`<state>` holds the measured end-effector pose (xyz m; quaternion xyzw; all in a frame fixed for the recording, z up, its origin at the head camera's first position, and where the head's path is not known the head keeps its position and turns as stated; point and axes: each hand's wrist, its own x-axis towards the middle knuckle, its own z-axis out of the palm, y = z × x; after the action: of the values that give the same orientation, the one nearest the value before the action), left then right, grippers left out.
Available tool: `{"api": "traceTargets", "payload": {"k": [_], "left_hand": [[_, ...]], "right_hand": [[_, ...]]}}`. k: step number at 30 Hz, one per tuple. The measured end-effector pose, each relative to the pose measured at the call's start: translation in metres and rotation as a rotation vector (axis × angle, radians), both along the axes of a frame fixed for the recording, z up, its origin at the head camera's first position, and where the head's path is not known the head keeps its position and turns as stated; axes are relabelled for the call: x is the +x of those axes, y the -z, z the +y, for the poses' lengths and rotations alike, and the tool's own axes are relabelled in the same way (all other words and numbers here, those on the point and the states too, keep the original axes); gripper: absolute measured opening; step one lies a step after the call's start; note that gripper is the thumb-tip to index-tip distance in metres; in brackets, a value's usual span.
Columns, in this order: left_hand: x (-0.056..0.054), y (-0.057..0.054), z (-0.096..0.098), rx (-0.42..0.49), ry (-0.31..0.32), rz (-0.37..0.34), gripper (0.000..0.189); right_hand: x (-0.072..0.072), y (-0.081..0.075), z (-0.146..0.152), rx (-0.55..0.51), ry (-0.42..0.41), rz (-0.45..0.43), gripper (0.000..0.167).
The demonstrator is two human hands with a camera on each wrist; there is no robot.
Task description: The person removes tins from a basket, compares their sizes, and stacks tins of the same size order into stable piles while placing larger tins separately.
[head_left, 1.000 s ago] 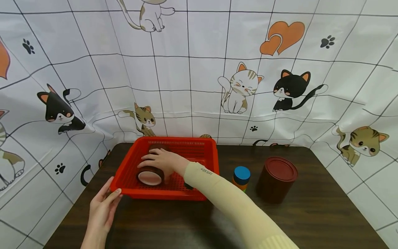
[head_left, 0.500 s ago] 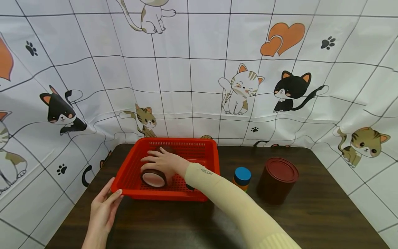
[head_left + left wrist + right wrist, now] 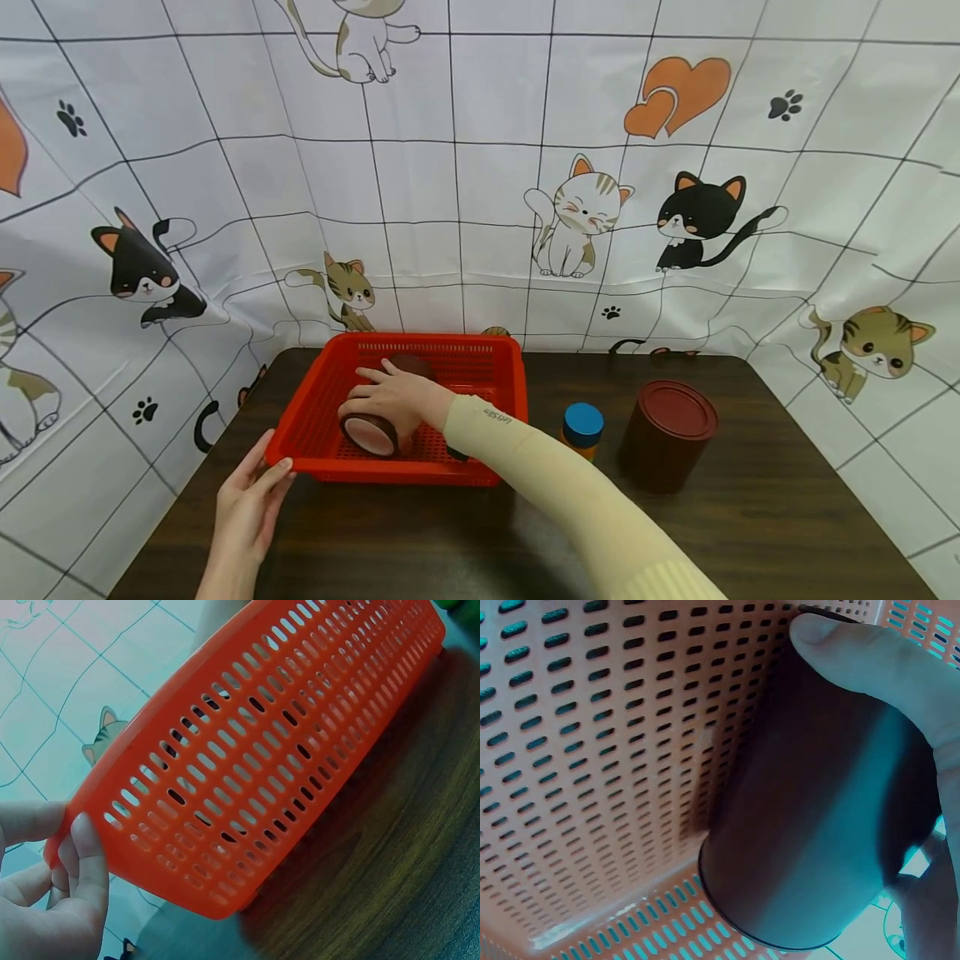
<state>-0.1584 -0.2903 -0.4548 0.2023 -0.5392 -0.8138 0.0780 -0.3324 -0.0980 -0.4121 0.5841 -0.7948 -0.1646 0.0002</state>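
A dark brown cylindrical canister (image 3: 370, 436) with a pale round end lies on its side inside the red plastic basket (image 3: 397, 473). My right hand (image 3: 393, 402) grips it from above; in the right wrist view the thumb lies along one side of the canister (image 3: 802, 817) and fingers show at the other. At the basket's near left corner, my left hand (image 3: 249, 508) pinches the rim between thumb and fingers. The left wrist view shows that hold on the slotted basket (image 3: 225, 776) close up.
Right of the basket stand a small blue-lidded jar (image 3: 582, 427) and a large dark red lidded canister (image 3: 667, 437), both on the dark wooden table (image 3: 757, 500). A small dark item (image 3: 456, 453) peeks out in the basket below the right forearm. A cat-print sheet hangs behind.
The brown canister has turned slightly in the basket, its far end swinging to the right, with the right hand moving along. The left hand stays at the rim.
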Motion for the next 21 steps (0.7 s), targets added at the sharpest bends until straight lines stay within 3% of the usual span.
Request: {"api": "traceTargets", "payload": {"k": [13, 21], "left_hand": [[0.0010, -0.0002, 0.0009, 0.005, -0.005, -0.024, 0.074], [0.0017, 0.0006, 0.0000, -0.004, -0.004, 0.003, 0.074]], "right_hand": [[-0.0008, -0.0005, 0.0009, -0.012, 0.053, -0.019, 0.109], [-0.0064, -0.0042, 0.0082, -0.201, 0.144, -0.125, 0.107]]}}
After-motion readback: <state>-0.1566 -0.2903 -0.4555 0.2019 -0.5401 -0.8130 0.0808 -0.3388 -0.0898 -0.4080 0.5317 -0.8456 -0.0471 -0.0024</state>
